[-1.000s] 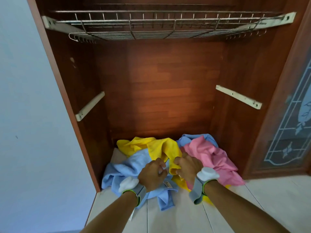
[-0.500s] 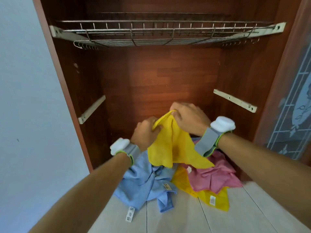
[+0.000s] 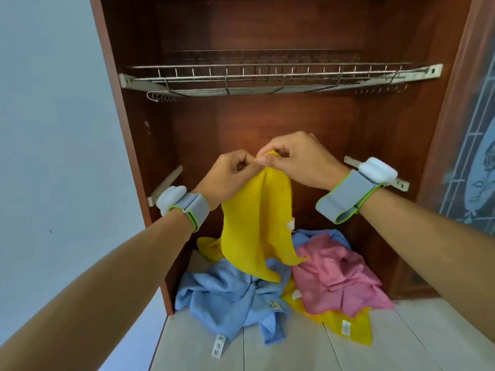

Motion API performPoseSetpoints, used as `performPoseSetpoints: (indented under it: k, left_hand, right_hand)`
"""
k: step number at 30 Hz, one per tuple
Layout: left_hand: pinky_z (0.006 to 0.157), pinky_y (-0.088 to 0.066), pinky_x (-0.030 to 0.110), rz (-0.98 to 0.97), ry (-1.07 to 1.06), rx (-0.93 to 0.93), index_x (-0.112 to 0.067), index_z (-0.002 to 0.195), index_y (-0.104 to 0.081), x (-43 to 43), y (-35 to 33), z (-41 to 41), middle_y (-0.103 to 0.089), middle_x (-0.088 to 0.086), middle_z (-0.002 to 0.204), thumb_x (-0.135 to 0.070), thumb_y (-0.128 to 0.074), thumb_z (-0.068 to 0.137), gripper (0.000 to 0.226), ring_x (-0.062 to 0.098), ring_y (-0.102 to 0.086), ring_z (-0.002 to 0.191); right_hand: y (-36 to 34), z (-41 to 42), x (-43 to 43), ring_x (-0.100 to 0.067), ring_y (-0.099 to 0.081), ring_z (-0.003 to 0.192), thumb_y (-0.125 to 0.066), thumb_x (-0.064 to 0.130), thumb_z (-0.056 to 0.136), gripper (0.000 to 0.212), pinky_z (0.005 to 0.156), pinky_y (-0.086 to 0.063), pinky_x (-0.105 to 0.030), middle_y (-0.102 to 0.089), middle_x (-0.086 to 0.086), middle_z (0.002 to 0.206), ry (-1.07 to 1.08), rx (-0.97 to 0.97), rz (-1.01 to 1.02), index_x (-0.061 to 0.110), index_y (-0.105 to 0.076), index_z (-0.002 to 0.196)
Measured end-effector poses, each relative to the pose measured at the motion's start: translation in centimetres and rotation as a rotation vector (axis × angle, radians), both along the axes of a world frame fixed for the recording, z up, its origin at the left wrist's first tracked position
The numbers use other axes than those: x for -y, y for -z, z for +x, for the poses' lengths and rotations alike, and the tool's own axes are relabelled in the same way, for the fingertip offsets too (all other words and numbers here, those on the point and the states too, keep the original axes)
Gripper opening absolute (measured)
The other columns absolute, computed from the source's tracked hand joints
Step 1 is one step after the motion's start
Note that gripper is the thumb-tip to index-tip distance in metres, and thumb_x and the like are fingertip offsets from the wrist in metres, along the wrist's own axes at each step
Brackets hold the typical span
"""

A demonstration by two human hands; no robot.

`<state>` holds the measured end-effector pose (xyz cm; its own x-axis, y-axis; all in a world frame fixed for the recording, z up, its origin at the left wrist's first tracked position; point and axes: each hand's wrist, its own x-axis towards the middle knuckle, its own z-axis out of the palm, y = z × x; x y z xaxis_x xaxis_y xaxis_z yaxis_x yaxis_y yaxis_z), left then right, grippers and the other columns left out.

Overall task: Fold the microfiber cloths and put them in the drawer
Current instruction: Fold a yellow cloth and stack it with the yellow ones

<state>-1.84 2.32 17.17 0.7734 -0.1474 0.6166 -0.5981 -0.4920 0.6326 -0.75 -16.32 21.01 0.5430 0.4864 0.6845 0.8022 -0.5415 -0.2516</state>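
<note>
A yellow microfiber cloth (image 3: 257, 223) hangs in the air in front of the open wooden cabinet. My left hand (image 3: 227, 175) and my right hand (image 3: 297, 160) pinch its top edge close together, fingers nearly touching. Below it a heap of cloths lies on the floor at the cabinet's base: a blue cloth (image 3: 225, 298) at the left, a pink cloth (image 3: 337, 277) at the right, another yellow cloth (image 3: 348, 324) under the pink one. A second blue cloth (image 3: 332, 235) peeks out behind the pink one. No drawer is in view.
A wire rack (image 3: 267, 81) spans the cabinet above my hands. White rail brackets sit on the left wall (image 3: 164, 184) and right wall (image 3: 401, 183). A glass-panelled cabinet door (image 3: 471, 156) stands open at the right. A pale wall is at the left, light floor tiles (image 3: 294, 352) below.
Both hands lifted the yellow cloth out of the heap and raised it to mid-cabinet height. They have come together at its top edge, and the view has tilted upward.
</note>
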Motion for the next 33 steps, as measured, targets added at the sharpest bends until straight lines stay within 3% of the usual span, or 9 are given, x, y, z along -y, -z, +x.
performPoseSetpoints:
  k: [4,8,11,15,18,20,24,28,33]
  left_hand:
    - [0.056,-0.039,0.027,0.351,0.056,-0.314,0.008,0.085,-0.062,-2.6,1.3,-1.0,-0.055,0.026,0.070,-0.055,-0.071,0.079,0.064,0.012,-0.048,0.060]
    - [0.052,-0.029,0.023,0.813,-0.227,-0.340,-0.010,0.064,-0.053,-6.1,3.9,-0.7,-0.047,0.002,0.059,-0.053,-0.066,0.086,0.050,0.012,-0.044,0.057]
    - [0.055,-0.031,0.031,0.672,-0.333,-0.258,-0.019,0.062,-0.049,-8.8,4.7,-0.6,-0.047,-0.002,0.060,-0.045,-0.065,0.089,0.041,0.014,-0.047,0.058]
    - [0.070,-0.039,0.030,0.085,-0.264,-0.128,-0.019,0.075,-0.066,-9.2,3.0,-0.6,-0.058,-0.008,0.069,-0.024,-0.069,0.090,0.016,-0.002,-0.048,0.063]
    - [0.090,-0.051,0.052,-0.166,-0.158,-0.133,-0.018,0.087,-0.069,-8.2,1.6,-1.5,-0.068,0.013,0.091,-0.031,-0.067,0.089,0.014,0.026,-0.065,0.089]
    - [0.094,-0.050,0.057,-0.203,-0.137,-0.138,-0.015,0.097,-0.067,-7.3,1.7,-2.3,-0.068,0.019,0.106,-0.036,-0.058,0.092,0.024,0.036,-0.065,0.102]
    - [0.094,-0.052,0.044,-0.247,-0.094,-0.169,-0.024,0.099,-0.067,-5.7,5.6,-4.3,-0.071,-0.004,0.104,-0.040,-0.048,0.100,0.025,0.018,-0.065,0.103]
    - [0.091,-0.052,0.045,0.029,-0.218,-0.256,-0.019,0.108,-0.067,-6.5,14.9,-6.3,-0.073,0.002,0.100,-0.069,-0.039,0.091,0.060,0.020,-0.067,0.102]
    - [0.076,-0.051,0.038,0.107,-0.272,-0.389,-0.016,0.097,-0.067,-5.9,24.7,-10.3,-0.071,0.006,0.085,-0.066,-0.035,0.094,0.059,0.018,-0.066,0.083]
  right_hand:
    - [1.4,0.6,1.8,-0.009,-0.065,0.078,-0.061,0.033,0.090,0.015,0.072,-0.048,-0.028,-0.072,0.006,0.082,0.074,-0.029,-0.102,0.026,-0.074,0.092]
    - [2.8,1.5,5.0,-0.012,-0.065,0.088,-0.059,0.025,0.092,0.015,0.084,-0.048,-0.031,-0.070,0.011,0.090,0.189,-0.096,-0.122,0.023,-0.074,0.096]
    - [3.5,2.0,7.0,-0.014,-0.066,0.094,-0.056,0.020,0.092,0.018,0.083,-0.046,-0.025,-0.068,0.013,0.091,0.255,-0.124,-0.149,0.025,-0.072,0.099]
    - [2.7,2.1,7.9,-0.019,-0.067,0.091,-0.051,0.015,0.090,0.024,0.080,-0.047,-0.027,-0.072,0.006,0.094,0.338,-0.095,0.055,0.024,-0.071,0.099]
    - [2.8,1.6,7.9,-0.017,-0.065,0.078,-0.048,0.016,0.083,0.025,0.072,-0.050,-0.032,-0.070,0.005,0.083,0.322,-0.159,0.278,0.030,-0.068,0.088]
    - [3.5,1.1,7.9,-0.013,-0.061,0.075,-0.047,0.015,0.081,0.025,0.070,-0.048,-0.034,-0.066,0.008,0.076,0.248,-0.237,0.426,0.031,-0.067,0.080]
    - [7.2,-0.9,8.1,-0.007,-0.056,0.078,-0.049,0.011,0.085,0.022,0.071,-0.044,-0.028,-0.062,0.008,0.079,0.176,-0.399,0.524,0.022,-0.068,0.080]
    - [15.5,-2.7,9.4,0.007,-0.053,0.068,-0.051,0.007,0.090,0.023,0.062,-0.040,-0.011,-0.064,0.010,0.080,0.180,-0.572,0.338,0.021,-0.067,0.082]
    - [26.2,-4.4,11.3,-0.012,-0.048,0.065,-0.055,0.004,0.093,0.025,0.057,-0.037,-0.024,-0.057,0.006,0.071,0.202,-0.774,0.071,0.026,-0.061,0.082]
